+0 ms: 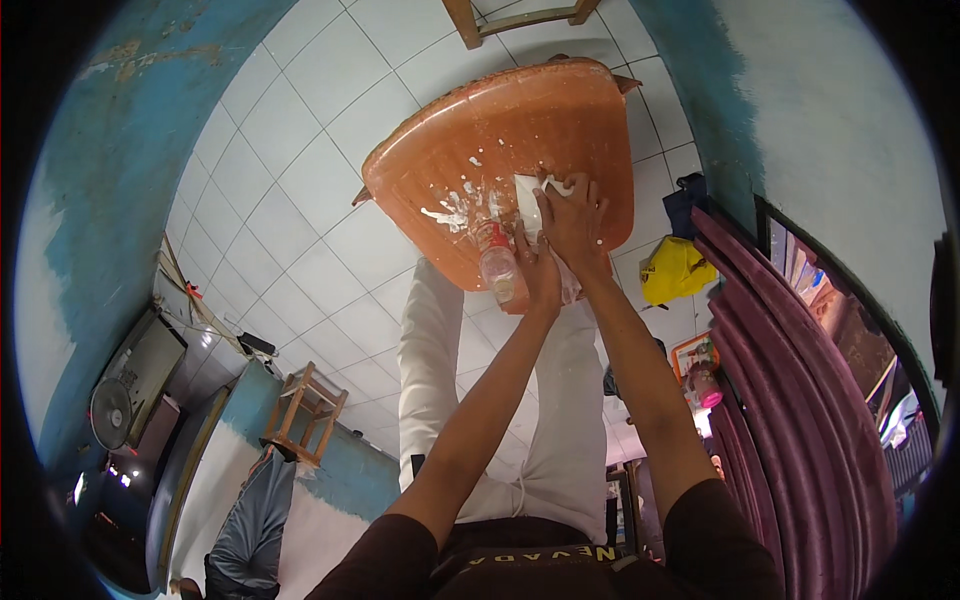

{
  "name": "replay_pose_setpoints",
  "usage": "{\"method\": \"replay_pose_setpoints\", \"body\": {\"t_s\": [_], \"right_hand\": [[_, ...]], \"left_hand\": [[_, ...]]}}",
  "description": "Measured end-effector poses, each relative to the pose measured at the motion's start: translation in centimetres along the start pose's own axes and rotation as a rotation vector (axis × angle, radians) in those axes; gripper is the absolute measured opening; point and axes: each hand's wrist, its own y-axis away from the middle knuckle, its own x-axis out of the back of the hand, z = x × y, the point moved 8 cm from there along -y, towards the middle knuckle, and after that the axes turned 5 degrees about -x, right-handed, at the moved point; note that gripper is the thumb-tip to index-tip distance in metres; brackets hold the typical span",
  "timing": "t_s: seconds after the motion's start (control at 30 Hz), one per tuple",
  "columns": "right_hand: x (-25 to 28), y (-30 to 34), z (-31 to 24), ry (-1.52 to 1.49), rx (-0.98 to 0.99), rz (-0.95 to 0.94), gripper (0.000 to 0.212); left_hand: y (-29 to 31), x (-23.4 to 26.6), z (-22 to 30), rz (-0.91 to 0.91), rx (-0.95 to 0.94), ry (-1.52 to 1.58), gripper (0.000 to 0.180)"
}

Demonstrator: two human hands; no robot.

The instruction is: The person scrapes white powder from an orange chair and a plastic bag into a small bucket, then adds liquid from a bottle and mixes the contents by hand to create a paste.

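Bottle (497, 266) gripped in left hand (541, 275) | right hand (573, 220) presses cloth (528, 197) on orange chair (590, 130)

white tiled floor (300, 230) | wooden stool (306, 412) by the blue wall, lower left | fan (110, 412) at far left | yellow bag (675, 270) on the floor, right | purple curtain (800, 420) along right edge | wooden chair legs (515, 18) at top
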Motion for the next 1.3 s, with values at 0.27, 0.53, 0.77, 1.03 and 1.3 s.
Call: {"method": "replay_pose_setpoints", "body": {"t_s": [0.27, 0.53, 0.77, 1.03, 1.3], "right_hand": [[1.6, 1.8, 1.1, 0.072, 0.057, 0.011, 0.042], [4.4, 4.0, 3.8, 0.119, 0.057, 0.022, 0.049], [4.7, 6.6, -1.0, -0.315, 0.187, -0.063, 0.044], [2.9, 8.4, -7.9, -0.387, 0.454, -0.316, 0.070], [3.4, 7.4, -11.1, -0.355, 0.441, -0.269, 0.066]], "left_hand": [[0.3, -0.2, 2.1, 0.038, -0.258, -0.114, 0.049], [0.9, -0.7, 3.1, 0.025, -0.287, -0.101, 0.052], [2.2, 0.5, 0.9, -0.032, -0.289, 0.000, 0.063], [4.6, 2.3, -3.5, -0.255, -0.387, 0.096, 0.064], [6.0, 9.7, -7.0, -0.558, -0.034, -0.158, 0.033]]}}
